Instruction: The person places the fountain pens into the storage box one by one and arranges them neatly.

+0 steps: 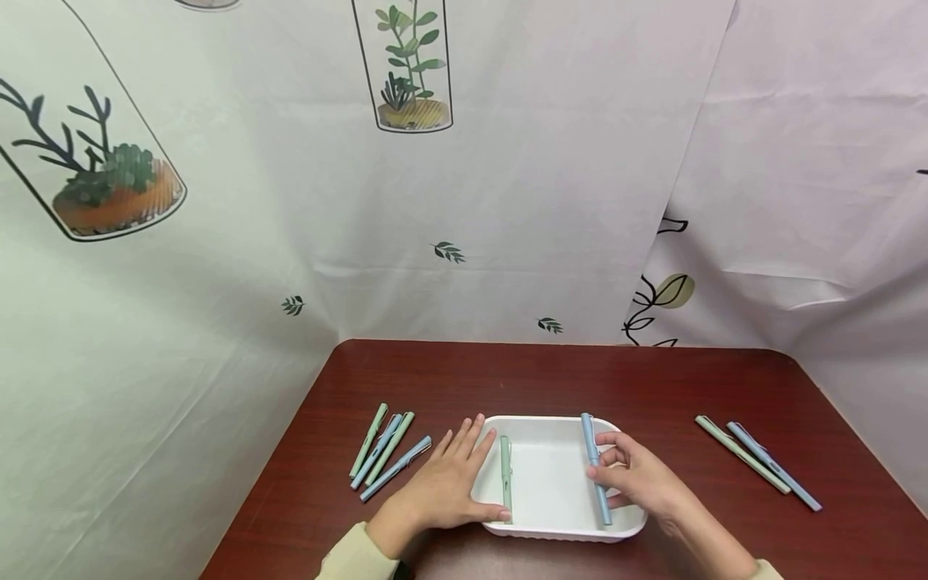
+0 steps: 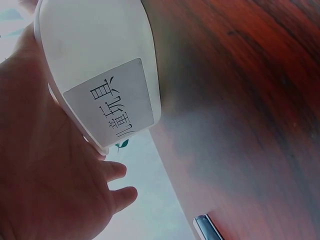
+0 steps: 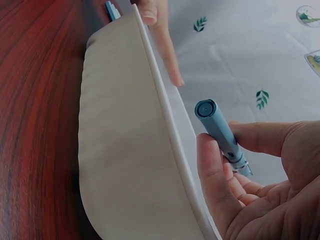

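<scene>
A white tray (image 1: 547,475) sits near the table's front edge. Over its right part, my right hand (image 1: 638,475) pinches a capped blue pen (image 1: 596,467) between thumb and fingers. The right wrist view shows that blue pen (image 3: 220,130) end-on, raised above the tray's rim (image 3: 167,115). My left hand (image 1: 453,479), fingers outstretched and spread, rests on the tray's left side. Inside the tray by that hand lies a green pen (image 1: 506,475). A paper label (image 2: 114,105) with printed characters is on the tray's outer wall in the left wrist view.
Several green and blue pens (image 1: 380,447) lie in a loose group on the brown table (image 1: 464,379), left of the tray. To the right lie a green pen (image 1: 743,455) and a blue pen (image 1: 774,466), side by side. A printed curtain (image 1: 507,201) hangs behind.
</scene>
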{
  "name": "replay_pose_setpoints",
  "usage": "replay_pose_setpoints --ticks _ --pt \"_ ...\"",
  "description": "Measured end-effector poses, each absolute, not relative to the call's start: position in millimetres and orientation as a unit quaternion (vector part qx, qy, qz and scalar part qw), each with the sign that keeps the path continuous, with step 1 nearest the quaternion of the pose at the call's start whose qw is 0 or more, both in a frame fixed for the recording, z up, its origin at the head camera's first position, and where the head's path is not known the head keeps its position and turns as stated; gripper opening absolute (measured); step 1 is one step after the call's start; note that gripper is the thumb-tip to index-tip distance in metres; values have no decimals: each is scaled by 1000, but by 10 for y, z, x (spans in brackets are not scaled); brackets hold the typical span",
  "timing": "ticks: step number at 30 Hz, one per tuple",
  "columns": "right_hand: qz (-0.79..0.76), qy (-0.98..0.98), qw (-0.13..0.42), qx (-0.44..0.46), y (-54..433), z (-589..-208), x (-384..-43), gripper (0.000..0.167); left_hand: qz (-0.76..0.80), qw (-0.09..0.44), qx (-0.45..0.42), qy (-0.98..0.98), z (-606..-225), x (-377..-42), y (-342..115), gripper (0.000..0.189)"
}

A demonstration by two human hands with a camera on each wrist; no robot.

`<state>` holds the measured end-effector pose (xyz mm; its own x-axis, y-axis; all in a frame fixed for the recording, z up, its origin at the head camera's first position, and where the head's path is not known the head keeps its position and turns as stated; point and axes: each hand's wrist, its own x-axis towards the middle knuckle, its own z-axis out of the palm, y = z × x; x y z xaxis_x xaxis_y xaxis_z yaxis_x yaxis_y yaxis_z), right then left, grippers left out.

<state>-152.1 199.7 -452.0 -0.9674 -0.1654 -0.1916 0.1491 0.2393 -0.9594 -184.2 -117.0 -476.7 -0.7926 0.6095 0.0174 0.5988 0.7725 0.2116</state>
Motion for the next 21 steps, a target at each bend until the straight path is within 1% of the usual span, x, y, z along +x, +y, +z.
replay_pose_setpoints --ticks 14,21 --pt "-617 777 127 7 1803 -4605 -1555 56 97 22 321 942 -4770 -1846 -1166 112" --pt "-626 770 125 -2 1716 -4651 -1568 55 97 24 319 942 -4759 -1841 -1161 112"
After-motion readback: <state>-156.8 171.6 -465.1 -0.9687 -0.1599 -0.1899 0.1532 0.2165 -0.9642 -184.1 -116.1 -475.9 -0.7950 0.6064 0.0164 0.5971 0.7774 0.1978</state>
